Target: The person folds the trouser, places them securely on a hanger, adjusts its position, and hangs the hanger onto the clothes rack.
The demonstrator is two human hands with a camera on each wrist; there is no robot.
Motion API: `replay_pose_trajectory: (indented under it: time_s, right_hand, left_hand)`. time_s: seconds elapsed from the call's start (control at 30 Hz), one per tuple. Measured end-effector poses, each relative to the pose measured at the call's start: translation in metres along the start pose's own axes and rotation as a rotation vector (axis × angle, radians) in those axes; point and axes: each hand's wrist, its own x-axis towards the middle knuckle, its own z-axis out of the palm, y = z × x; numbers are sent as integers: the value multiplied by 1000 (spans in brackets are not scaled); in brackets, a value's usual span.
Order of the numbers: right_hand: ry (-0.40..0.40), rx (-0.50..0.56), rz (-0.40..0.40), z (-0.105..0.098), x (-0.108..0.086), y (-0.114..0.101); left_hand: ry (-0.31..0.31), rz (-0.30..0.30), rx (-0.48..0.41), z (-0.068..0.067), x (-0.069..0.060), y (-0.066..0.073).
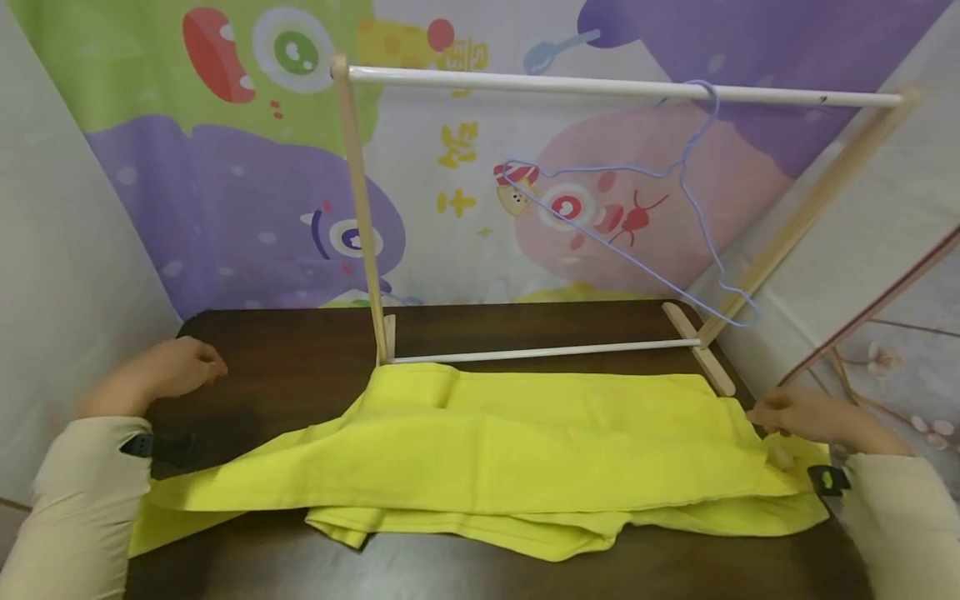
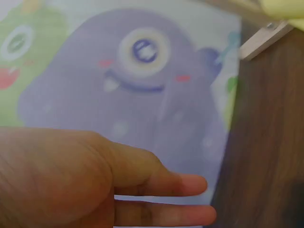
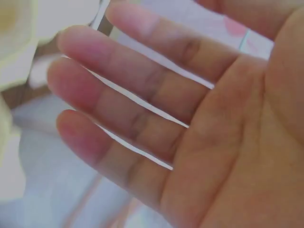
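A bright yellow garment (image 1: 480, 458) lies spread on the dark wooden table with its layers overlapping; one long strip reaches toward the left sleeve, and its exact kind is unclear. Over the table's left side is my left hand (image 1: 176, 369), apart from the cloth. In the left wrist view, this hand (image 2: 114, 178) has loosely extended fingers and holds nothing. My right hand (image 1: 813, 417) is at the garment's right end; whether it touches the cloth cannot be told. The right wrist view shows that hand (image 3: 190, 104) with its fingers spread and nothing in them.
Behind the garment stands a rack with wooden side posts (image 1: 363, 217) and a white top bar (image 1: 525, 81). A light blue wire hanger (image 1: 600, 171) hangs from the bar. A cartoon-printed cloth (image 1: 255, 192) covers the back, and pale walls (image 1: 82, 200) flank the table (image 1: 262, 350).
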Motion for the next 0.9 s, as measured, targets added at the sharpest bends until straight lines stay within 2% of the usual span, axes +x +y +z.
replay_pose_trajectory:
  time_s: [0.17, 0.3, 0.4, 0.5, 0.57, 0.6, 0.73, 0.83, 0.9]
  right_hand:
    - [-71, -3, -37, -2, 34, -45]
    - [-101, -31, -106, -3, 68, -79]
    - [-115, -20, -132, 1, 96, -98]
    - [-125, -15, -137, 11, 125, -115]
    - [-116, -19, -136, 21, 142, -123]
    - [-108, -18, -136, 26, 150, -126]
    - [-79, -18, -145, 46, 171, -135]
    - [-69, -21, -151, 59, 182, -139]
    - [-55, -25, -150, 66, 187, -140]
  left_hand:
    - [-72, 53, 10, 0, 39, 36]
    - [-98, 76, 4, 0, 66, 63]
    - [-160, 76, -68, 6, 81, 78]
    - [-275, 42, -197, 22, 92, 82]
    - [-330, 15, -273, 34, 97, 84]
    - [-348, 0, -297, 40, 99, 85]
    - [-412, 8, -304, 54, 105, 92]
    - [-466, -3, -369, 63, 107, 95]
    - [-472, -6, -408, 69, 109, 96]
